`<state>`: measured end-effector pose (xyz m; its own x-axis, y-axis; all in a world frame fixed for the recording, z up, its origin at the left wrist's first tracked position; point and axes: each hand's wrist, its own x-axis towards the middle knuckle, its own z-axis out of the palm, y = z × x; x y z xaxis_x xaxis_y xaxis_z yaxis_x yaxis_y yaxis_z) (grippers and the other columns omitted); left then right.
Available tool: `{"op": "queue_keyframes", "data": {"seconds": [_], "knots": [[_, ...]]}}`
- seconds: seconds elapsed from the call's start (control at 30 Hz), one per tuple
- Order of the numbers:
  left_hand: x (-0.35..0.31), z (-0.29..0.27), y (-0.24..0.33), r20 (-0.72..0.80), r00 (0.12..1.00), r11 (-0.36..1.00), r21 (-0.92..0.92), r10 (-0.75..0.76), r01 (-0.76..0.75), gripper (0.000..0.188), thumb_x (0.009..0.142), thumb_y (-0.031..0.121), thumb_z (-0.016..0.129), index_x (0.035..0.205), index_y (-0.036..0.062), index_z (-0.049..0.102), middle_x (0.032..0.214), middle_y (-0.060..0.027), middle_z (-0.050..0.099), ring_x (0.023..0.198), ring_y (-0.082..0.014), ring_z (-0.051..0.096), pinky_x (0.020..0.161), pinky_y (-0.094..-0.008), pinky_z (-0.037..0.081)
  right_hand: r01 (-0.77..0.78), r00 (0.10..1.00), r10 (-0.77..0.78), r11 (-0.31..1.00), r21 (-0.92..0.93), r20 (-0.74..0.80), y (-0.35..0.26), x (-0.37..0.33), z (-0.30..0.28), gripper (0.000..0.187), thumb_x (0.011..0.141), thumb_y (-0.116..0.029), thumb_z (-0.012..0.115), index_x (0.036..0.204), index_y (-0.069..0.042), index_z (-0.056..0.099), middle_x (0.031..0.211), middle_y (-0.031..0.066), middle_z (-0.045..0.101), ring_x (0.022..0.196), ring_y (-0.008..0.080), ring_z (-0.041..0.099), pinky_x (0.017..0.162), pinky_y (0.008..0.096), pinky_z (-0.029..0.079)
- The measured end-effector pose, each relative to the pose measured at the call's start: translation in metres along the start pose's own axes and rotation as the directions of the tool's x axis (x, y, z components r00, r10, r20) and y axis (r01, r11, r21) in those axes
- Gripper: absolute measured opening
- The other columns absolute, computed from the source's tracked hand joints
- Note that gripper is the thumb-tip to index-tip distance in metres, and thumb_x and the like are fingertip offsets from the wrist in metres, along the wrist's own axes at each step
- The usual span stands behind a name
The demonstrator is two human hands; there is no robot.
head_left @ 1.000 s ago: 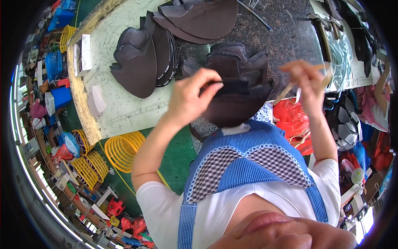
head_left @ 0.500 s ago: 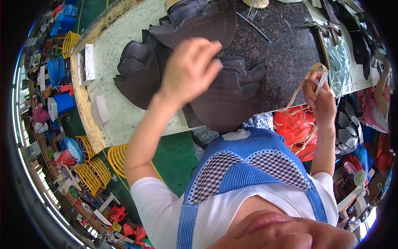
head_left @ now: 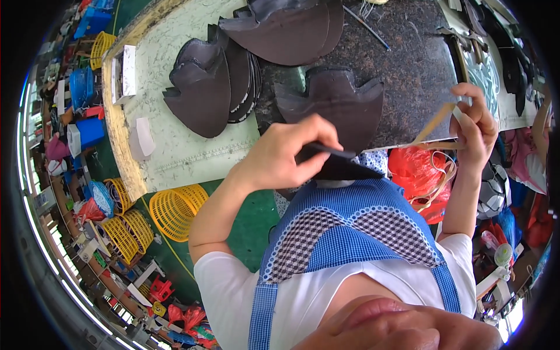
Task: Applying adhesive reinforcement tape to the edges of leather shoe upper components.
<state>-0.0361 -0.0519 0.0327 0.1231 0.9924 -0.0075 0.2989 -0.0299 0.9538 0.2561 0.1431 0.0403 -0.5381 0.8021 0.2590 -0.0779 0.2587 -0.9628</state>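
One piece, one tape: seemingly mid-work, unjoined.
Left hand is pinching piece near apron; right hand is gripping tape, fingers loosely curling; panels are lying untouched, left and far.

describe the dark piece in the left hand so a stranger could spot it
Find the worktable, then follow its near edge to the blue checked apron. There the left hand pinches a dark piece. Unlike the broad, stacked dark pieces lying on the table, it is held up, showing a narrow, tilted shape.
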Motion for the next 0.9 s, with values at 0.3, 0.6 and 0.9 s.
{"op": "queue_keyframes", "data": {"seconds": [0.3, 0.6, 0.9], "knots": [[0.017, 0.039, -0.045, -0.442, 0.891, 0.995, -0.037, -0.103, 0.096, 0.069, 0.085, -0.009, 0.067, 0.145, 0.0109, 0.041, 0.110, -0.0145, 0.068, 0.092, -0.0246, 0.070, 0.078, -0.0339, 0.055, -0.593, 0.642, 0.562, 0.795, -0.126, 0.522, 0.007, 0.027, 0.077, 0.024, 0.100, -0.025, 0.065, 0.105, -0.002, 0.070, 0.086, 0.0029, 0.070, 0.070, 0.0067, 0.067, 0.053, 0.0193, 0.046], [0.008, 0.038, -0.033, -0.367, 0.923, 0.990, -0.123, -0.116, 0.075, 0.073, 0.088, -0.006, 0.065, 0.150, 0.0096, 0.032, 0.124, -0.0232, 0.067, 0.096, -0.0311, 0.074, 0.082, -0.0361, 0.059, -0.140, 0.721, 0.195, 0.981, -0.137, 0.665, 0.041, 0.022, 0.113, 0.015, 0.092, -0.013, 0.075, 0.098, 0.001, 0.074, 0.086, 0.0056, 0.067, 0.078, 0.0130, 0.063, 0.070, 0.0284, 0.049], [-0.011, 0.037, -0.029, -0.416, 0.887, 0.967, -0.228, -0.199, 0.110, 0.054, 0.098, -0.004, 0.053, 0.148, 0.0053, 0.034, 0.121, -0.0229, 0.068, 0.105, -0.0248, 0.069, 0.087, -0.0322, 0.055, -0.383, 0.699, 0.563, 0.816, -0.434, 0.442, 0.027, 0.024, 0.113, 0.026, 0.086, -0.022, 0.082, 0.095, 0.001, 0.073, 0.068, 0.0005, 0.062, 0.063, 0.0057, 0.053, 0.058, 0.0240, 0.044]]}}
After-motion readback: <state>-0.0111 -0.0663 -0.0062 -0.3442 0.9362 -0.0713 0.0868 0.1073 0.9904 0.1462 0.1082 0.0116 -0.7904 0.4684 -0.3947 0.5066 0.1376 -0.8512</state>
